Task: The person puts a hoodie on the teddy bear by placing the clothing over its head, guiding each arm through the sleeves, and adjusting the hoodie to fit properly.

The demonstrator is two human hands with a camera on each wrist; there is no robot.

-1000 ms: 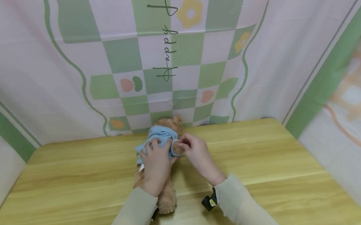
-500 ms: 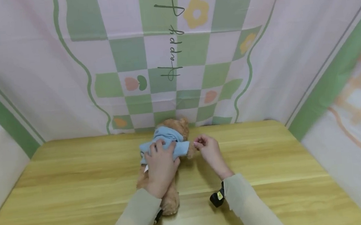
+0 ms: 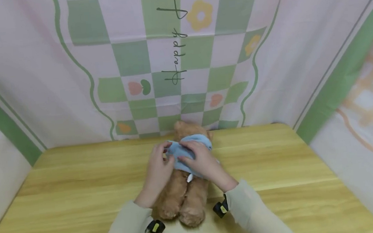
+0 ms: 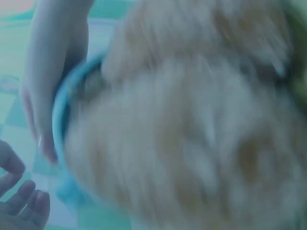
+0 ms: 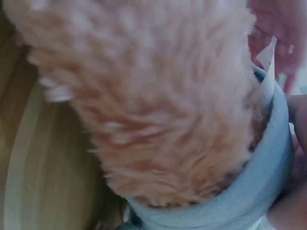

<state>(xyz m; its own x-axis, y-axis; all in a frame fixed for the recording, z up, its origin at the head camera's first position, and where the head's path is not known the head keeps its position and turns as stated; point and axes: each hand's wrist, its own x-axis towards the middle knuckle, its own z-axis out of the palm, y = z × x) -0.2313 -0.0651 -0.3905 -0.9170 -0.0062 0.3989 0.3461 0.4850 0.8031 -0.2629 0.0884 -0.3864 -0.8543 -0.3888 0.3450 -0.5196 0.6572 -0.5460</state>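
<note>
A brown teddy bear (image 3: pixel 195 205) in a light blue shirt (image 3: pixel 181 156) lies on the wooden table, legs toward me, head by the back curtain. My left hand (image 3: pixel 153 172) is at the shirt's left side, fingers loosely curved beside the cloth; in the left wrist view its fingers (image 4: pixel 29 206) look apart from the shirt. Lying across the shirt's right half, my right hand (image 3: pixel 204 163) touches the fabric with thumb and fingers spread. A white tag (image 3: pixel 189 177) pokes out below the hem. The bear's arms are mostly hidden by my hands.
A patterned curtain (image 3: pixel 163 51) with green checks hangs directly behind the table (image 3: pixel 272 168). Side curtains flank it left and right. Black wrist cameras (image 3: pixel 155 228) hang under both sleeves.
My right hand left the bear's right sleeve, now pulled down its arm, and moved onto the shirt. My left hand shifted to the shirt's left side. The bear swung and moved right.
</note>
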